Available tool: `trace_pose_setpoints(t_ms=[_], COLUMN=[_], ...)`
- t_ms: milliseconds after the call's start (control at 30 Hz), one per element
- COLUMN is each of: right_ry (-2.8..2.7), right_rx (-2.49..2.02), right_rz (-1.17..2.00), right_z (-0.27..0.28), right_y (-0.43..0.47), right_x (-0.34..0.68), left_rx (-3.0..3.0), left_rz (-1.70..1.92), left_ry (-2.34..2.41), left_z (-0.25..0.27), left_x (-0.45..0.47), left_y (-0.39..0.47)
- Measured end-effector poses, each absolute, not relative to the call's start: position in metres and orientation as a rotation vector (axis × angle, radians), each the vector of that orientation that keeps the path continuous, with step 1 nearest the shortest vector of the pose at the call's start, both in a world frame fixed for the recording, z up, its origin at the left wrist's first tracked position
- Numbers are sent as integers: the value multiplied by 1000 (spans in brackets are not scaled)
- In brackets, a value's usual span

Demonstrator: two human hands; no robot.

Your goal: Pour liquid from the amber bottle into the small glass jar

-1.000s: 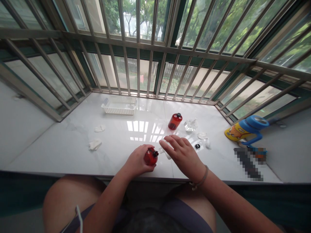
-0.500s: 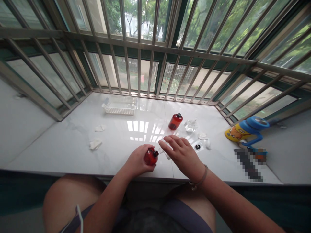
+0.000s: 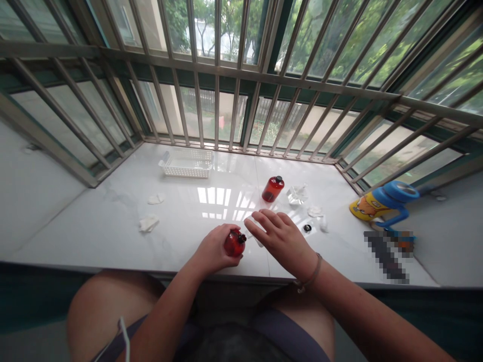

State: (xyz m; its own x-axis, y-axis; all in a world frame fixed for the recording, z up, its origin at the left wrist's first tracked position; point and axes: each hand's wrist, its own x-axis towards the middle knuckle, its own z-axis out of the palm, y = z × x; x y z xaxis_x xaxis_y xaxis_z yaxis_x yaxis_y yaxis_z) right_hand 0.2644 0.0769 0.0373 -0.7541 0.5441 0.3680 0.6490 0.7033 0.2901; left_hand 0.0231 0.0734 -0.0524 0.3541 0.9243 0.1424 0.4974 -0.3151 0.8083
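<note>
Red translucent bottle, dark fitting at neck, neck end uppermost, clasped in left fingers, near centre of scene.

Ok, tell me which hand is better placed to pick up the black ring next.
Probably the right hand: it is nearer the black ring, while the left hand is wrapped around a translucent red bottle. Whether the right hand also holds something is hidden.

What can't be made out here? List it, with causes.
All in the head view:
- Right hand, palm and thumb: hidden behind its own back.
- Held red bottle, base: hidden by its upper body and the left hand.
- Dark item at right: pixelated.
</note>
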Motion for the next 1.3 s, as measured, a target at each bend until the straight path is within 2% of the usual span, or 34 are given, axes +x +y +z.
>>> trace_pose_setpoints(t_ms=[1300], right_ry=[-2683], right_rx=[-849], right_rz=[-688], right_z=[44], right_y=[82], right_x=[263], left_rx=[1914], left_rz=[843], left_ry=[1215], left_z=[-54], left_x=[21], left_y=[74])
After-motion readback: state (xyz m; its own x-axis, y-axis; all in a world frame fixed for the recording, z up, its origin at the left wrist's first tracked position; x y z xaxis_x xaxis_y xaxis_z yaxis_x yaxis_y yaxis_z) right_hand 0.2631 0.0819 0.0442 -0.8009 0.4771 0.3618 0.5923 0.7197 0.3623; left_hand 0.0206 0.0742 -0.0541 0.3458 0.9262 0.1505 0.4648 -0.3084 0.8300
